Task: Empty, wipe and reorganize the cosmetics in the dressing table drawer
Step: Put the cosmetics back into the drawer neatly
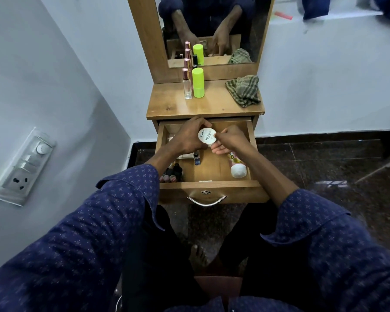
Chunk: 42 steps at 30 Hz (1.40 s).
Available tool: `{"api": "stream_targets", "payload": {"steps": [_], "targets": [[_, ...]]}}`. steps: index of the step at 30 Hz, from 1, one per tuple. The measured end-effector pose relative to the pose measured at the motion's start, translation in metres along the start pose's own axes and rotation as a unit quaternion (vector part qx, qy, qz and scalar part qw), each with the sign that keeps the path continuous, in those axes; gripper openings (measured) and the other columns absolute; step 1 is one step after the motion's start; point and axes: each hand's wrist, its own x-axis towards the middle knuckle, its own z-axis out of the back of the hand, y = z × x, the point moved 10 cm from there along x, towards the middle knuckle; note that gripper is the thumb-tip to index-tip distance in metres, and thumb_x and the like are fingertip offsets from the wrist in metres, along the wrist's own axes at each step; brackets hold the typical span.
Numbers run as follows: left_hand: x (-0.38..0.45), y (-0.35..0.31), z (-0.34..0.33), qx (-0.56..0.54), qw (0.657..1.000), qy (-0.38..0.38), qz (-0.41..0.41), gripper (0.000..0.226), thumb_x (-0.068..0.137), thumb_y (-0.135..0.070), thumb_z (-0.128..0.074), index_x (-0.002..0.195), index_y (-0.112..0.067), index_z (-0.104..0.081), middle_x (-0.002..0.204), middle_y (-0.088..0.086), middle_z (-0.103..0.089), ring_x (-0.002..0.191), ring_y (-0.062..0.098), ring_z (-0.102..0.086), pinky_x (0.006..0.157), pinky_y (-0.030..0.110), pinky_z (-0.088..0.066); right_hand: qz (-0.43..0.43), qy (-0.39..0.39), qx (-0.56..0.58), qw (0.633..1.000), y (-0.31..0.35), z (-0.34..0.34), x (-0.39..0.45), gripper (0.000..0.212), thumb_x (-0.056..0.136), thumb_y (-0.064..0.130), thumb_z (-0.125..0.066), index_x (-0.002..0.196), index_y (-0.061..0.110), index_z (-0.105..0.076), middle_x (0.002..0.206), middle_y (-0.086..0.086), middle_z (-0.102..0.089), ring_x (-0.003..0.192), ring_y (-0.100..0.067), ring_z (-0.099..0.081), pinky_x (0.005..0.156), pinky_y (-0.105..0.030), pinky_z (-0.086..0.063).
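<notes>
Keep left hand curled round the white nail polish jar above the open drawer, right hand pinching its edge, then lift up to the tabletop beyond both hands.

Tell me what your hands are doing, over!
Left hand and right hand both hold white round jar above open drawer. Bottles still inside. Nothing blocking.

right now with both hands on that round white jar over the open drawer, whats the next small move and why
Probably lift the round white jar, held by the left hand and right hand, up onto the wooden tabletop beside the neon green container. The open wooden drawer still holds small bottles and a white-capped tube, so emptying isn't finished.
</notes>
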Motion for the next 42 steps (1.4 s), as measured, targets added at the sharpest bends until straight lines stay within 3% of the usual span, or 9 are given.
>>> {"api": "stream_targets", "payload": {"steps": [8,11,18,27,30,35,37,39,42], "targets": [[0.021,-0.006,-0.036,0.059,0.995,0.080,-0.026,0.055,0.068,0.006,-0.083,0.121,-0.003,-0.070,0.124,0.011,-0.070,0.115,0.023,-0.065,0.088,0.009,-0.035,-0.070,-0.003,0.002,0.998,-0.033,-0.022,0.011,0.025,0.102,0.014,-0.051,0.114,-0.005,-0.062,0.074,-0.015,-0.075,0.055,-0.019,-0.074,0.046,-0.023,-0.054],[0.026,-0.009,-0.041,0.062,0.993,0.101,-0.029,0.053,0.069,0.010,-0.080,0.118,-0.006,-0.073,0.123,0.007,-0.073,0.112,0.016,-0.065,0.083,0.002,-0.031,-0.070,-0.004,-0.011,0.998,-0.035,-0.022,0.010,0.011,0.103,0.009,-0.049,0.108,0.006,-0.058,0.075,-0.015,-0.076,0.058,-0.018,-0.073,0.047,-0.024,-0.053],[0.033,-0.005,-0.046,0.086,0.987,0.136,-0.013,0.060,0.071,0.015,-0.075,0.124,-0.012,-0.073,0.128,0.004,-0.072,0.117,0.021,-0.066,0.095,0.024,-0.049,-0.052,0.031,-0.029,0.998,-0.037,-0.022,0.017,0.025,0.102,0.004,-0.052,0.127,0.001,-0.055,0.080,-0.018,-0.077,0.065,-0.021,-0.076,0.056,-0.029,-0.059],[0.030,0.002,-0.047,0.072,0.990,0.117,-0.013,0.054,0.069,0.012,-0.076,0.117,-0.013,-0.075,0.124,0.003,-0.073,0.115,0.020,-0.066,0.095,0.027,-0.051,-0.036,0.053,-0.054,0.996,-0.034,-0.022,0.011,0.019,0.105,0.006,-0.054,0.120,-0.003,-0.061,0.096,-0.025,-0.077,0.071,-0.024,-0.075,0.061,-0.028,-0.063],[0.028,0.007,-0.046,0.073,0.991,0.111,0.000,0.057,0.067,0.011,-0.079,0.117,-0.017,-0.076,0.122,0.002,-0.074,0.112,0.021,-0.068,0.095,0.038,-0.056,-0.036,0.058,-0.065,0.996,-0.031,-0.022,0.009,0.019,0.105,0.005,-0.054,0.119,-0.005,-0.060,0.099,-0.025,-0.076,0.069,-0.022,-0.073,0.057,-0.025,-0.061],[0.024,0.006,-0.042,0.051,0.995,0.086,0.004,0.051,0.070,0.012,-0.075,0.114,-0.014,-0.077,0.122,0.003,-0.075,0.114,0.021,-0.068,0.099,0.038,-0.053,-0.039,0.052,-0.095,0.993,-0.029,-0.019,0.009,0.021,0.105,0.005,-0.053,0.120,-0.010,-0.057,0.082,-0.016,-0.075,0.065,-0.018,-0.072,0.054,-0.024,-0.059],[0.021,0.006,-0.041,0.042,0.996,0.076,0.007,0.050,0.071,0.012,-0.073,0.114,-0.013,-0.077,0.121,0.002,-0.075,0.113,0.020,-0.068,0.098,0.032,-0.053,-0.027,0.040,-0.104,0.993,-0.023,-0.013,0.009,0.020,0.105,0.004,-0.053,0.115,-0.011,-0.060,0.078,-0.013,-0.076,0.066,-0.018,-0.074,0.065,-0.029,-0.063],[0.019,0.003,-0.036,0.039,0.997,0.061,0.004,0.046,0.072,0.011,-0.072,0.112,-0.012,-0.077,0.115,0.002,-0.076,0.101,0.015,-0.067,0.083,0.013,-0.048,0.008,0.007,-0.129,0.992,-0.008,-0.002,0.005,0.018,0.104,0.008,-0.056,0.101,-0.005,-0.069,0.076,-0.011,-0.078,0.070,-0.018,-0.076,0.077,-0.035,-0.065],[0.017,-0.004,-0.017,0.011,1.000,0.019,0.003,0.034,0.079,0.009,-0.071,0.108,-0.009,-0.077,0.105,-0.001,-0.077,0.092,0.010,-0.067,0.073,0.006,-0.045,0.086,-0.067,-0.148,0.983,0.030,0.021,-0.004,0.019,0.101,0.013,-0.061,0.084,0.008,-0.069,0.077,-0.011,-0.079,0.066,-0.018,-0.075,0.071,-0.035,-0.064]]}}
